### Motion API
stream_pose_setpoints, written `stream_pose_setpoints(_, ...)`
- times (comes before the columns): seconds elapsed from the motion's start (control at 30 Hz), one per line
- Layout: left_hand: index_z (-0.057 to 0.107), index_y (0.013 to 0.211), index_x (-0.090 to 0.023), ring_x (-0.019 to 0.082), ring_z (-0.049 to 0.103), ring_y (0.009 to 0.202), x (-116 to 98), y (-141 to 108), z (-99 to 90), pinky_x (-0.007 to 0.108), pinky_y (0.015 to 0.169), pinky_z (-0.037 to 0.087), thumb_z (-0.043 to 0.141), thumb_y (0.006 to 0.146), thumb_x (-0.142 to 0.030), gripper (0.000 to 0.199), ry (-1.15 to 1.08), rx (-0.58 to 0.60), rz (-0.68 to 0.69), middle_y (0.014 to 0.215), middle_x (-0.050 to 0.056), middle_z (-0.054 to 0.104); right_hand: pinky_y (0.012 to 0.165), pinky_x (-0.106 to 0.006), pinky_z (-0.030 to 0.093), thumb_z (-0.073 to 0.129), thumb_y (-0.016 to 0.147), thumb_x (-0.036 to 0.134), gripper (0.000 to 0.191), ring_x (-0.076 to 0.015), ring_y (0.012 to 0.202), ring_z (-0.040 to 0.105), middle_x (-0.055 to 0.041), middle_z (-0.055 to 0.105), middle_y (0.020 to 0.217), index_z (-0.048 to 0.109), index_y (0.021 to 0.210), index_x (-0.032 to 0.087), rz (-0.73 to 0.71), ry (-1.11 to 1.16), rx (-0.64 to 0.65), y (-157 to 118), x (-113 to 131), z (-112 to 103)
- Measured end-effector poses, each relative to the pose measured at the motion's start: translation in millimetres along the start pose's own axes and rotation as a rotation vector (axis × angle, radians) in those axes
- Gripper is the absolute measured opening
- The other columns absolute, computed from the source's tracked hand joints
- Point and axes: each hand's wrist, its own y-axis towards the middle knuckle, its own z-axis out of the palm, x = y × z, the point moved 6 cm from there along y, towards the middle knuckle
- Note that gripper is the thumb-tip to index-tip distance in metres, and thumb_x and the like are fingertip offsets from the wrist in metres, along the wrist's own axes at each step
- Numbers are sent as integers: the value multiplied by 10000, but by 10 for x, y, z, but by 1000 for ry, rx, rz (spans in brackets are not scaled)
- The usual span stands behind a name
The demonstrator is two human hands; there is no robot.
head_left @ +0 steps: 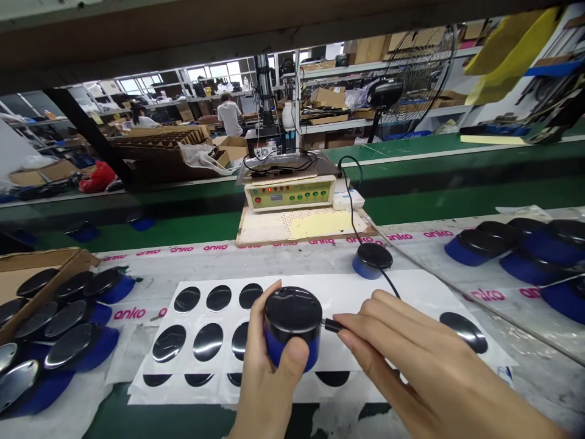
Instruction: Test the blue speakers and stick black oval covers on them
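Note:
My left hand (269,378) is wrapped round a round device (293,314) with a glossy black top and blue lower part, thumb on its front. Between the thumb and fingers of my right hand (397,353) is a black cable plug (333,325), its tip touching the device's right side. Beneath both hands lie white sheets (183,324) with rows of black round stickers (208,341). Just beyond my right hand sits another black and blue device (372,260), with a black cable passing over it.
A tester box (292,194) with buttons and lights stands on a wooden board (247,225) ahead. Several black and blue devices sit at left (82,347) and right (543,250). A grey cable (439,280) crosses the right side. Two people are in the background.

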Motion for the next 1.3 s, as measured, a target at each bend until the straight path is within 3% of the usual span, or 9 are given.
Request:
stream_pose_setpoints(0.23, 545, 1293, -266, 253, 512, 1215, -86, -75, -48, 262, 971, 382, 738, 751, -453, 606, 240, 7, 256, 1329, 68, 544, 559, -265, 406, 419, 934, 53, 175, -149, 666, 475, -21, 517, 745, 526, 1019, 162, 23, 160, -87, -90, -79, 100)
stream_pose_setpoints(0.37, 666, 1163, -348, 273, 498, 1249, -250, -107, 51, 312, 1041, 359, 855, 632, -236, 575, 337, 85, 422, 1237, 33, 649, 671, -259, 493, 391, 965, 112, 171, -156, 783, 558, -33, 561, 848, 526, 983, 215, 187, 371, 106, -188, -231, 327)
stream_pose_setpoints(0.43, 689, 1095, -372, 256, 540, 1212, -351, -149, 110, 344, 1050, 374, 853, 605, -109, 580, 315, 120, 555, 1154, 15, 705, 717, -251, 513, 387, 968, 126, 180, -153, 823, 576, -33, 576, 886, 536, 971, 227, 222, 425, 122, -231, -270, 397)
stream_pose_setpoints(0.57, 632, 1006, -303, 197, 587, 1170, -475, -270, 185, 342, 980, 464, 674, 724, 63, 464, 344, 182, 816, 1157, 9, 712, 763, -221, 521, 398, 958, 106, 216, -143, 872, 586, -28, 583, 929, 532, 1046, 251, 165, 438, -6, -282, -275, 438)
stream_pose_setpoints(0.73, 454, 924, -233, 99, 424, 1325, -495, -367, 265, 293, 1076, 389, 406, 756, 142, 414, 659, 351, 1041, 1139, 70, 702, 762, -208, 517, 420, 943, 95, 183, -134, 825, 576, -12, 567, 884, 511, 977, 250, 123, 395, -65, -299, -246, 461)
stream_pose_setpoints(0.83, 424, 918, -227, 100, 374, 1352, -500, -344, 237, 285, 1085, 372, 418, 759, 115, 377, 778, 373, 1096, 1149, 85, 686, 754, -209, 515, 415, 946, 93, 191, -135, 832, 573, -17, 564, 905, 504, 1015, 247, 99, 355, -53, -293, -227, 471)
stream_pose_setpoints(0.97, 431, 894, -225, 173, 463, 1266, -496, -293, 175, 309, 984, 454, 497, 767, 20, 284, 858, 354, 1121, 1192, 81, 659, 718, -218, 518, 438, 950, 117, 142, -141, 793, 567, -13, 555, 865, 499, 989, 240, 61, 301, -29, -297, -226, 507)
stream_pose_setpoints(1.17, 383, 773, -243, 221, 495, 1205, -403, -185, 137, 312, 883, 491, 546, 759, -64, 243, 942, 369, 945, 1260, -13, 624, 658, -236, 501, 438, 952, 105, 161, -148, 780, 566, -29, 564, 867, 512, 1040, 218, 17, 281, -30, -297, -261, 550)
stream_pose_setpoints(1.3, 403, 945, -270, 220, 513, 1191, -455, -167, 59, 329, 934, 493, 687, 805, -239, 318, 838, 420, 950, 1244, 34, 622, 625, -243, 478, 422, 962, 108, 129, -147, 729, 554, -28, 564, 818, 507, 977, 203, -20, 279, -36, -302, -251, 537)
